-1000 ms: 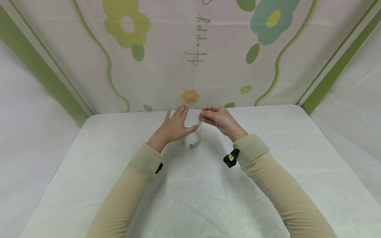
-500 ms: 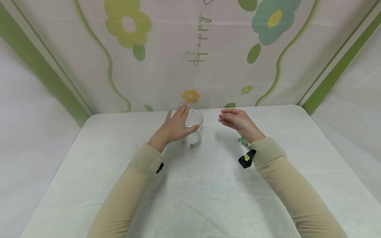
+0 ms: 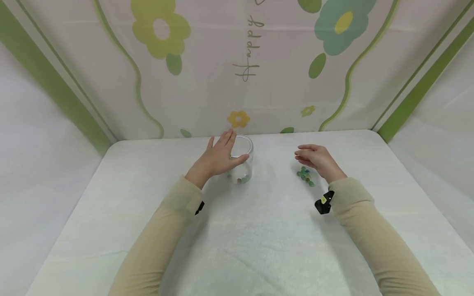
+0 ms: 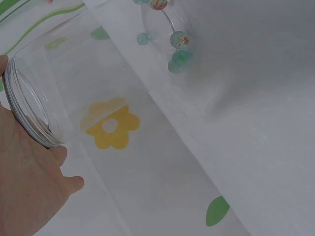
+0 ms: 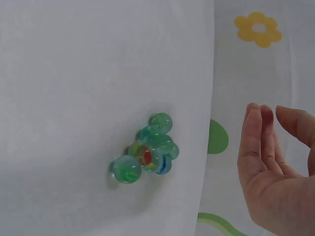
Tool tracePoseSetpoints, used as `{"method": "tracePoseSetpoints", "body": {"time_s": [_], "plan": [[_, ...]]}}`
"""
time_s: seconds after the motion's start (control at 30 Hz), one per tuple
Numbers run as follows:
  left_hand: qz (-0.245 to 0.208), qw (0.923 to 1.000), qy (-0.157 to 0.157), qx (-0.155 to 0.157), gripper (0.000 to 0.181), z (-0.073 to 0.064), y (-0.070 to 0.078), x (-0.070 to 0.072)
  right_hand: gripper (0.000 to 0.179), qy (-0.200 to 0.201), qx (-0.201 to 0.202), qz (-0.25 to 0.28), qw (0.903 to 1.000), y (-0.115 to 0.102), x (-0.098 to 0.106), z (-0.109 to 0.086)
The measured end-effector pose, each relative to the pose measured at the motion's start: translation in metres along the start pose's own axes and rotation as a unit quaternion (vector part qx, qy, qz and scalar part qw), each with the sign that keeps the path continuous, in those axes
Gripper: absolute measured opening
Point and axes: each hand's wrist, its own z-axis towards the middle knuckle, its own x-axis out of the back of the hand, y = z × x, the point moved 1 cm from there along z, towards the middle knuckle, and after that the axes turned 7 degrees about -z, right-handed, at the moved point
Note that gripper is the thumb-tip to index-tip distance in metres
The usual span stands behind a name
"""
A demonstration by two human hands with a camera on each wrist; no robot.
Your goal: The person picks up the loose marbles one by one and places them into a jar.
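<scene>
A clear glass jar point(image 3: 247, 166) stands upright at the back middle of the table, with several marbles point(image 4: 180, 40) at its bottom. My left hand point(image 3: 216, 158) rests against the jar's rim on the left, its fingers straight and spread, the thumb along the near side. In the left wrist view, that hand point(image 4: 29, 182) touches the rim. To the right lies a small heap of green glass marbles point(image 3: 304, 176), some with red or blue swirls in the right wrist view. My right hand point(image 3: 314, 158) hovers just above the heap, thumb and fingertips apart with nothing between them.
A white cloth covers the table point(image 3: 237, 238). Behind it rises a backdrop point(image 3: 207, 82) with printed flowers and green lines, close to the jar. White side walls stand to the left and right.
My right hand has moved from the jar's mouth rightward to above the marble heap, its fingers parting. My left hand has stayed on the jar.
</scene>
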Motion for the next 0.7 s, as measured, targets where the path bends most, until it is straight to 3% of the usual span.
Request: {"method": "tracePoseSetpoints", "body": {"time_s": [0.7], "plan": [[-0.003,1.0,-0.001,0.002,0.09,-0.002,0.002,0.001,0.059,0.052,-0.051,-0.082,0.994,0.044,0.021,-0.001]]}}
